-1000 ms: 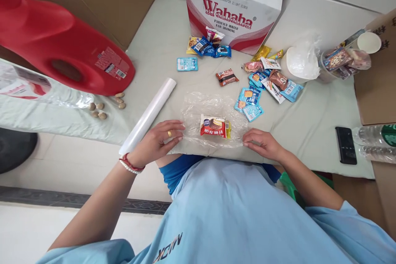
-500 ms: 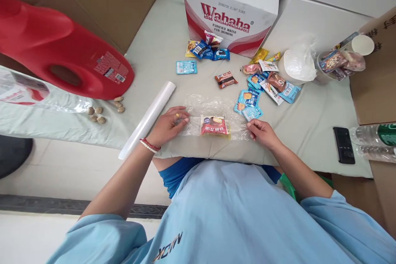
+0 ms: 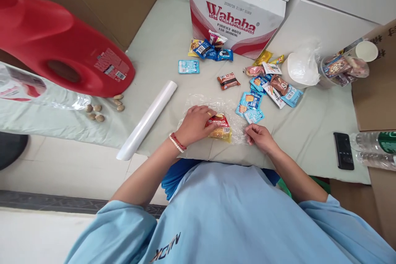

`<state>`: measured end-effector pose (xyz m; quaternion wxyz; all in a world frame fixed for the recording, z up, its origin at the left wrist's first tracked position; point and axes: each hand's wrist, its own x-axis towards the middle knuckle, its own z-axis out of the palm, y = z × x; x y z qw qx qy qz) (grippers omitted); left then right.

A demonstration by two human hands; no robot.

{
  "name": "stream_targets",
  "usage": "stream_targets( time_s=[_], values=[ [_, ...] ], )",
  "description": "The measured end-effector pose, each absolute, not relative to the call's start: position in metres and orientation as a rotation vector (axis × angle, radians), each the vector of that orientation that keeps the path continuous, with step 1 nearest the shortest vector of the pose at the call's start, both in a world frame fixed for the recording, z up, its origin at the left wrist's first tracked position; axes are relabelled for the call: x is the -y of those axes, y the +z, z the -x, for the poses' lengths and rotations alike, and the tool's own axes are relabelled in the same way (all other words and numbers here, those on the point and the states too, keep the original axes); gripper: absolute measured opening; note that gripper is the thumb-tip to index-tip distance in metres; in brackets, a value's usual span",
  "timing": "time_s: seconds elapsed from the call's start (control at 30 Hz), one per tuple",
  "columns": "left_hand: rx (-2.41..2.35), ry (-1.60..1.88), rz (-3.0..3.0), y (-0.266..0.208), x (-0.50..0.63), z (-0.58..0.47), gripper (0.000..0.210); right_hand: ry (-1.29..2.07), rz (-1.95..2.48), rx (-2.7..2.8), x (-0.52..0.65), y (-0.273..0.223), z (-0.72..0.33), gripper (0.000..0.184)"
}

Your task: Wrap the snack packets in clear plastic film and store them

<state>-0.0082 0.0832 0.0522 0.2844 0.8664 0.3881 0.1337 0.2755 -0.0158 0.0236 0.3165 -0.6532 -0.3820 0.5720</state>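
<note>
A red and yellow snack packet lies on a crinkled sheet of clear plastic wrap near the table's front edge. My left hand is over the packet's left part, its thumb on the near side and fingers at the far side, closed round it. The hand hides much of the packet, which is tipped so that its yellow side shows. At the wrap's right edge my right hand is closed in a pinch on the film. Left of both hands lies a long white roll of wrap.
Snack packets lie just beyond my right hand, with a brown packet and a blue packet further left. A red jug, Wahaha box, white bowl, phone and bottles surround the area.
My left hand has moved right from the wrap's left side onto the snack packet and closed round it; the packet is now tipped. My right hand keeps its pinch on the wrap's edge.
</note>
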Motion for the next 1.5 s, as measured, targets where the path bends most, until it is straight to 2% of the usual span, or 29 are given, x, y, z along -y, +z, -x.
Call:
stream_targets(
  time_s=[0.17,0.27,0.4,0.63,0.77,1.03,1.1,1.2,1.27,1.4,1.43,1.5],
  values=[
    [-1.021,0.338,-2.134,0.035,-0.105,0.008,0.044,1.505,1.761,1.061,0.019,0.022,-0.279,0.047],
    [-1.157,0.205,-2.117,0.038,-0.11,0.006,0.045,1.497,1.765,1.067,0.021,0.021,-0.278,0.047],
    [-1.113,0.125,-2.093,0.05,-0.113,0.001,0.052,1.498,1.738,1.069,0.021,0.02,-0.276,0.045],
    [-0.853,0.213,-2.204,0.056,-0.101,-0.001,0.032,1.473,1.73,1.099,0.024,0.016,-0.278,0.042],
    [-0.905,0.276,-2.396,0.065,-0.088,-0.006,0.023,1.446,1.749,1.115,0.026,0.019,-0.279,0.04],
    [-0.658,0.14,-2.425,0.066,-0.085,-0.012,0.022,1.427,1.77,1.128,0.027,0.013,-0.282,0.043],
    [-0.684,0.187,-2.367,0.061,-0.085,-0.011,0.024,1.314,1.823,1.219,0.029,0.014,-0.283,0.042],
    [-0.729,0.205,-2.331,0.057,-0.085,-0.009,0.019,0.885,1.817,1.523,0.034,0.028,-0.28,0.034],
    [-0.747,0.19,-2.336,0.057,-0.085,-0.008,0.014,0.628,1.645,1.756,0.039,0.042,-0.271,0.031],
    [-0.783,0.167,-2.346,0.059,-0.084,-0.009,0.014,0.374,1.287,2.188,0.045,0.06,-0.242,0.048],
    [-0.788,0.164,-2.348,0.059,-0.084,-0.009,0.015,0.32,1.264,2.278,0.045,0.06,-0.235,0.044],
    [-0.79,0.164,-2.352,0.059,-0.084,-0.009,0.018,0.248,1.258,2.409,0.044,0.058,-0.225,0.025]
  ],
)
